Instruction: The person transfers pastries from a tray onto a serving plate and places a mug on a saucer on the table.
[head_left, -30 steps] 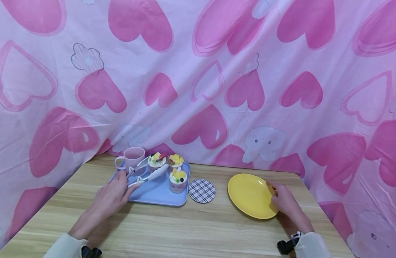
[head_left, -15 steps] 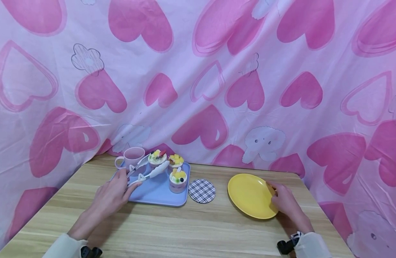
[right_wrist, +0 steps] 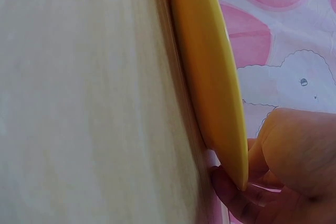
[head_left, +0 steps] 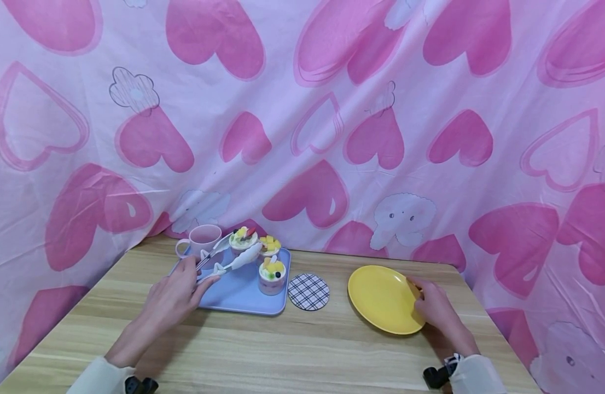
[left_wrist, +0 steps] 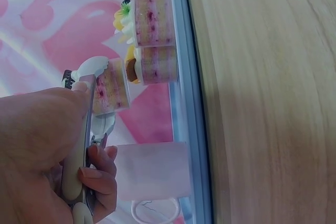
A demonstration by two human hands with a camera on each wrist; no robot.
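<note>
My left hand (head_left: 172, 293) grips a pair of tongs (head_left: 240, 257) with white tips. Between the tips sits a dessert cup (left_wrist: 113, 87) topped with cream, strawberry and other fruit; the left wrist view shows its base raised off the blue tray (head_left: 238, 303). Two more fruit-topped dessert cups stand on the tray: a mango cup (head_left: 270, 244) at the back and a front cup (head_left: 272, 276) with a dark berry. My right hand (head_left: 437, 309) pinches the right rim of a yellow plate (head_left: 383, 300), thumb and fingers on opposite sides of the edge in the right wrist view.
A pink mug (head_left: 204, 241) stands at the tray's back left, its handle pointing left. On the wooden table (head_left: 302, 350), a round checked coaster (head_left: 308, 291) lies between tray and plate. A pink heart-patterned curtain (head_left: 302, 137) hangs behind the table.
The tongs and the dessert cup between their tips have risen slightly and shifted a little to the right. My right hand and the yellow plate have stayed in place.
</note>
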